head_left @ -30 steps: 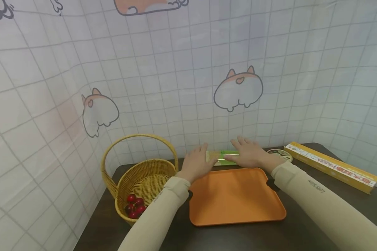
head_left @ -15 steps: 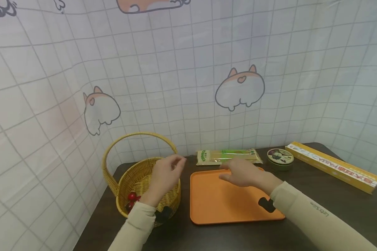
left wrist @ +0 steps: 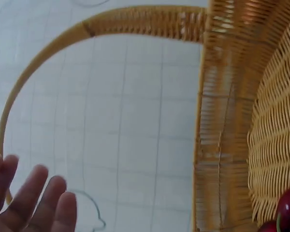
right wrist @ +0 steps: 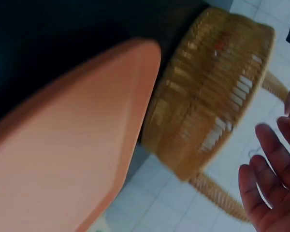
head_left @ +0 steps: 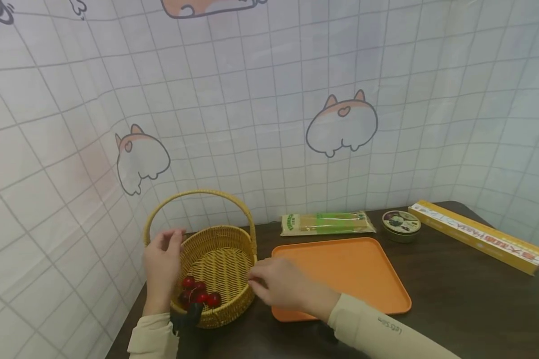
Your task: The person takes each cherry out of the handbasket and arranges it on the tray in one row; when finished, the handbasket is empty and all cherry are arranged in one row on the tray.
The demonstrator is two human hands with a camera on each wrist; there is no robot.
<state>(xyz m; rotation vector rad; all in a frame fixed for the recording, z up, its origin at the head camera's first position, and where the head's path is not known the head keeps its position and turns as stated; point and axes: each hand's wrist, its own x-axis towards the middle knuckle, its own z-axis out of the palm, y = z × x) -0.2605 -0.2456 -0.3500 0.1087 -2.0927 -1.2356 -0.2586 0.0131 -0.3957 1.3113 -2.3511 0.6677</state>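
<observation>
Hands flank the round woven yellow wicker basket at the near left of the dark table. The left hand stands at the basket's left rim, fingers straight and spread, holding nothing. The right hand is just at its right wall, fingers loosely extended and empty; whether either touches the weave I cannot tell. The basket thus lies between them, its arched handle spanning left to right overhead. Glossy red cherries cluster on its ribbed floor. Just right sits the smooth, flat orange plastic tray. Beyond lie a long green-and-clear noodle packet, a small round tin and a long yellow cardboard box.
</observation>
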